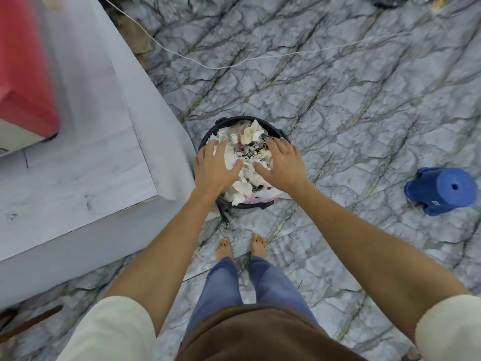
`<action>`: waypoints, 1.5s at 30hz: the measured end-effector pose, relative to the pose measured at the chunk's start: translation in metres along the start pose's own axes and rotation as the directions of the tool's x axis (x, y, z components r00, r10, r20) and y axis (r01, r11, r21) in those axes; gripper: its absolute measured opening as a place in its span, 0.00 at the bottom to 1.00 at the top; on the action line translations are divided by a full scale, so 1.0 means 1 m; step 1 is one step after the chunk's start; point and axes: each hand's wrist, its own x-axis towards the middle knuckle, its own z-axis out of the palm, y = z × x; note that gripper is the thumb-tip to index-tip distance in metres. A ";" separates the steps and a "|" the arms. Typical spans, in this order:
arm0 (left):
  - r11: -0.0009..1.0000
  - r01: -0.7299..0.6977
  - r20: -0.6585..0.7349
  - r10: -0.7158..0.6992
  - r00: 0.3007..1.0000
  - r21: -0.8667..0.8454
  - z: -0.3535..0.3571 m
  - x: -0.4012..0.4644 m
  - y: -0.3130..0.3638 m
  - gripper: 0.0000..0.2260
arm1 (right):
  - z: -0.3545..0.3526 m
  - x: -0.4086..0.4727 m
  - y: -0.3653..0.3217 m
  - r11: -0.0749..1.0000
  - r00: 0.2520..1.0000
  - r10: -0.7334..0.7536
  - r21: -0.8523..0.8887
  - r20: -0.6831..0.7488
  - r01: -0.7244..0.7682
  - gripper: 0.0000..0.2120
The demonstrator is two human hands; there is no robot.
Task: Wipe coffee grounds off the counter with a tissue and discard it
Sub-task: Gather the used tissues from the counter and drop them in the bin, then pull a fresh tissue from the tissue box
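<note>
A black waste bin [273,131] stands on the floor beside the counter's corner, heaped with crumpled white tissues and scraps [250,152]. Both my hands hover palm down over the heap. My left hand [214,166] is above the bin's left side, fingers spread. My right hand [282,164] is above its right side, fingers spread too. Neither hand holds anything I can see. Which tissue in the heap wiped the counter, I cannot tell.
The grey counter [86,157] fills the left, its corner next to the bin. A red box [23,74] sits on it at the far left. A blue plastic stool [442,190] lies tipped on the marble floor to the right. A white cord [234,65] crosses the floor behind the bin.
</note>
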 end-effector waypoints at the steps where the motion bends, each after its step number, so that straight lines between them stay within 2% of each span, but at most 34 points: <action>1: 1.000 -0.004 -0.012 0.003 1.000 -0.008 -0.009 -0.003 0.004 0.29 | -0.010 -0.001 -0.004 1.000 1.000 -0.006 -0.007 -0.010 0.006 0.36; 6: 0.996 -0.086 -0.092 0.082 0.992 -0.037 -0.060 -0.015 0.027 0.27 | -0.057 0.000 -0.026 0.996 0.988 -0.087 -0.004 -0.127 0.087 0.34; 9: 0.995 -0.104 -0.135 0.101 0.986 -0.010 -0.091 -0.019 0.033 0.27 | -0.077 0.007 -0.042 0.993 0.982 -0.120 -0.010 -0.149 0.120 0.34; 16: 1.000 -0.029 -0.296 0.029 0.955 0.004 -0.154 -0.043 0.014 0.24 | -0.116 0.019 -0.091 0.970 0.953 -0.241 -0.005 -0.181 0.245 0.34; 27: 0.981 0.191 -0.418 -0.188 0.889 -0.035 -0.195 -0.106 -0.078 0.26 | -0.113 0.015 -0.205 0.868 0.850 -0.492 -0.025 -0.187 0.496 0.33; 37: 0.940 0.328 -0.490 -0.332 0.806 -0.097 -0.228 -0.198 -0.191 0.26 | -0.072 -0.031 -0.342 0.754 0.752 -0.645 0.045 -0.134 0.655 0.31; 45: 0.905 0.416 -0.521 -0.398 0.755 -0.088 -0.264 -0.270 -0.283 0.26 | -0.043 -0.072 -0.453 0.689 0.691 -0.714 0.062 -0.115 0.722 0.30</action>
